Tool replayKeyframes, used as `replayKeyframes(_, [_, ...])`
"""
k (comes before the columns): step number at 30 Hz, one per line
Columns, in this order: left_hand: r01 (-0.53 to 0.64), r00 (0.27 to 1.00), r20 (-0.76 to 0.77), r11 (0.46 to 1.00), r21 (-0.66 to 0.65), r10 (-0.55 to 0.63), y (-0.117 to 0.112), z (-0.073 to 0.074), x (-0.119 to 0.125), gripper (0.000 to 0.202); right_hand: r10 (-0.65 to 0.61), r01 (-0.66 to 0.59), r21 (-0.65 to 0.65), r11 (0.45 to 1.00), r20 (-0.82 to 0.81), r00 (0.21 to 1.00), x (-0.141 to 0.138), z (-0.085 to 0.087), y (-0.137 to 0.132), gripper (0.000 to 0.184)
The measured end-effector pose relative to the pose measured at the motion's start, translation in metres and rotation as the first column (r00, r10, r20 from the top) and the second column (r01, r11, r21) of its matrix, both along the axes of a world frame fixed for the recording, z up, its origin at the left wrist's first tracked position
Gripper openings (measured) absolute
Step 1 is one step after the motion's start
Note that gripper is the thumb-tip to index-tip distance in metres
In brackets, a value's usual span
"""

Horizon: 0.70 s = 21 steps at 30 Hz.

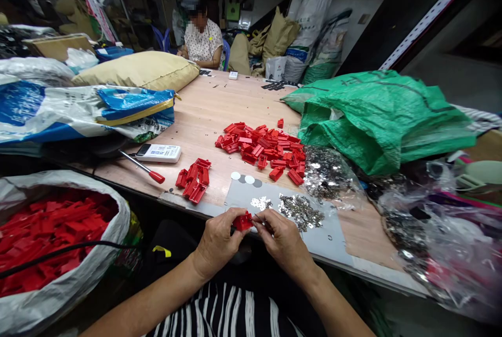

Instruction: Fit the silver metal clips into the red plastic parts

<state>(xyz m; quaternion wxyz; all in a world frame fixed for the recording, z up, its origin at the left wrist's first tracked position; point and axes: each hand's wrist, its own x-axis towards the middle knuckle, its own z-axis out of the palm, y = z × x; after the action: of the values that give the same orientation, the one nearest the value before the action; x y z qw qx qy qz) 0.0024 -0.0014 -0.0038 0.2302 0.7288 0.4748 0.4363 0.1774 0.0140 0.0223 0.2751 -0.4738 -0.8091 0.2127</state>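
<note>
Between the fingers of my left hand (219, 237) is a small red plastic housing (243, 221), held just off the table's front edge. My right hand (283, 240) is pinched close against the housing's right side, on a small thin piece that looks like metal. Just beyond the hands, a grey sheet (329, 237) carries a small heap of bright metal pieces (261, 202) and a larger heap of metal clips (300, 211). A large pile of red housings (262, 146) lies farther back, with a smaller group (194, 180) to the left.
A white sack (121, 211) full of red parts stands at left. A red-handled tool (157, 176) lies by a white device (160, 153). Green sacking (388, 112) and clear bags of metal parts (329, 170) crowd the right. Another person (204, 39) sits across the table.
</note>
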Motion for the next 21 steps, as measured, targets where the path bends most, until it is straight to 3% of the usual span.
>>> replayKeyframes(9, [-0.012,1.000,-0.011,1.000,-0.008,0.012,-0.0016,0.0014,0.0015,0.033,0.004,-0.004,0.038,0.999,0.019,1.000,-0.0007,-0.0035,-0.0056,0.013])
replayKeyframes(18, [-0.006,0.995,0.101,0.998,0.059,0.000,-0.0050,-0.0027,0.0036,0.037,-0.057,0.018,-0.192,0.981,-0.199,0.978,-0.0018,-0.0064,-0.0066,0.017])
replayKeyframes(21, [-0.011,0.994,0.111,0.998,0.055,0.005,-0.0072,-0.0013,0.0019,0.037,-0.043,-0.032,-0.261,0.965,-0.278,0.960,0.0051,-0.0037,-0.0073,0.018])
